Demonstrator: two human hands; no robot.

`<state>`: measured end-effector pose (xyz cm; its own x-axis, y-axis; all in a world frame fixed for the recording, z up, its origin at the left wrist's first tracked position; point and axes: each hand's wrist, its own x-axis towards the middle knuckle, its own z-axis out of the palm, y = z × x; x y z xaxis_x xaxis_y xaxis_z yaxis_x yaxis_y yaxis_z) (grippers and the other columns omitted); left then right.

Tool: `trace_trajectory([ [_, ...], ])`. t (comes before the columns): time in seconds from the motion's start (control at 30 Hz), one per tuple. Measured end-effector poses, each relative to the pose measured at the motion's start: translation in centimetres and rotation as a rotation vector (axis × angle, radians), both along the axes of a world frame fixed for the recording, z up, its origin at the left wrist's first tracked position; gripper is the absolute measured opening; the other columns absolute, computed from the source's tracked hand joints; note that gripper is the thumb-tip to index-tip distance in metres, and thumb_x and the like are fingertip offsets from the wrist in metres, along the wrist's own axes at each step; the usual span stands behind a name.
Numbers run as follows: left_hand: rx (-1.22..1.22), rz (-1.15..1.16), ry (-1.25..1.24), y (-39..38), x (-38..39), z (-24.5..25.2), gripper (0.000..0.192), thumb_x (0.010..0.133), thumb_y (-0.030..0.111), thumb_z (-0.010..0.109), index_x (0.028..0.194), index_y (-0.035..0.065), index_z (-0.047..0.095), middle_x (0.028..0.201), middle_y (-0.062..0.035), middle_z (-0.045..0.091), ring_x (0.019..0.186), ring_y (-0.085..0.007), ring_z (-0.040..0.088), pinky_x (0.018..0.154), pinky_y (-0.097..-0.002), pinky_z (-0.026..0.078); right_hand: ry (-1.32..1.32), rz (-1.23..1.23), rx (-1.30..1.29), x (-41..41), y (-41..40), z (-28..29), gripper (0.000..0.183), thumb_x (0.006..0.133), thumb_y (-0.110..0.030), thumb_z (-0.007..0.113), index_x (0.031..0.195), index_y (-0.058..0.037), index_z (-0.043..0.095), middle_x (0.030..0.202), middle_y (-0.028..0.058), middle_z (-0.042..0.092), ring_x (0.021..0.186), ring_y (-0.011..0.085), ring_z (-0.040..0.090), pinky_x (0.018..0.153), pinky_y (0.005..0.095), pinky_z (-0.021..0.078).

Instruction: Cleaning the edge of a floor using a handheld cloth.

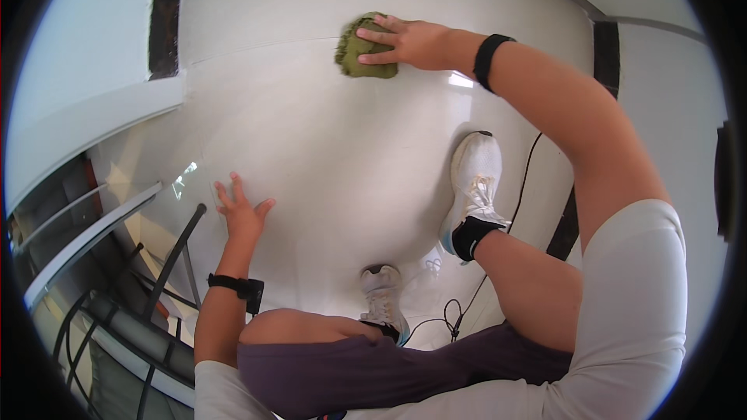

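Observation:
A folded olive-green cloth [356, 67] with a fuzzy edge lies on the pale glossy floor [315, 157], ahead of my feet. My right hand [402, 44] presses on it from the right, fingers spread across its top; the thumb is hard to make out. Over to the left, my left hand [242, 207] holds nothing, its fingers apart. It is over the floor or resting on it; I cannot tell which. A black band with a small dark device [252, 294] is around the left wrist, and another black band [490, 64] circles the right.
My white shoes [478, 178] stand on the floor below the cloth. A black cable [528, 169] runs past the right shoe and loops near the other foot. Metal-framed furniture [175, 262] is close to my left arm. White walls or panels [87, 41] border the floor.

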<state>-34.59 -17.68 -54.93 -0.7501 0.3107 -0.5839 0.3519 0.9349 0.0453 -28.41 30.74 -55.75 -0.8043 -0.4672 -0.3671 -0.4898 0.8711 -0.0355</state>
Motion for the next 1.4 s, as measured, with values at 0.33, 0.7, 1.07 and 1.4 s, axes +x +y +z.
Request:
trace_trajectory([
  [0.33,0.136,-0.091,0.019,-2.7,-0.9,-1.0,0.102,0.072,0.037,0.078,0.147,0.0086,0.014,0.144,-0.0378,0.004,0.135,-0.0525,0.011,0.105,-0.0549,0.030,-0.153,-0.238,0.145,16.2,14.6,0.9,0.084,0.077,0.014,0.049,0.141,-0.0372,0.032,0.155,-0.0021,0.012,0.138,0.0275,0.027,0.099,0.0337,0.0497],
  [0.7,0.078,-0.097,-0.041,-2.0,-1.3,-1.4,0.102,0.077,0.028,0.075,0.148,0.0114,0.004,0.145,-0.0350,-0.004,0.134,-0.0510,0.016,0.103,-0.0491,0.035,-0.300,-0.898,0.326,33.7,21.3,-0.4,0.097,0.075,0.021,0.043,0.147,-0.0366,0.014,0.155,0.0061,0.008,0.135,0.0306,0.033,0.089,0.0324,0.0540],
  [1.07,0.115,0.003,-0.043,-2.0,-1.3,-2.1,0.102,0.074,0.030,0.078,0.149,0.0117,0.011,0.146,-0.0358,0.000,0.135,-0.0499,0.014,0.104,-0.0488,0.034,-0.421,-1.709,0.352,32.8,16.8,-3.4,0.073,0.089,-0.011,0.045,0.148,-0.0052,0.003,0.135,0.0351,0.037,0.102,0.0385,0.060,0.082,0.0418,0.0520],
  [1.4,0.075,-0.045,0.032,-1.5,-1.3,-1.9,0.102,0.072,0.033,0.079,0.147,0.0100,0.014,0.145,-0.0364,0.003,0.135,-0.0514,0.013,0.103,-0.0543,0.032,-0.210,-1.924,0.087,21.0,8.0,-3.9,0.074,0.085,-0.020,0.046,0.135,0.0225,0.011,0.118,0.0310,0.056,0.105,0.0409,0.059,0.092,0.0454,0.0449],
])
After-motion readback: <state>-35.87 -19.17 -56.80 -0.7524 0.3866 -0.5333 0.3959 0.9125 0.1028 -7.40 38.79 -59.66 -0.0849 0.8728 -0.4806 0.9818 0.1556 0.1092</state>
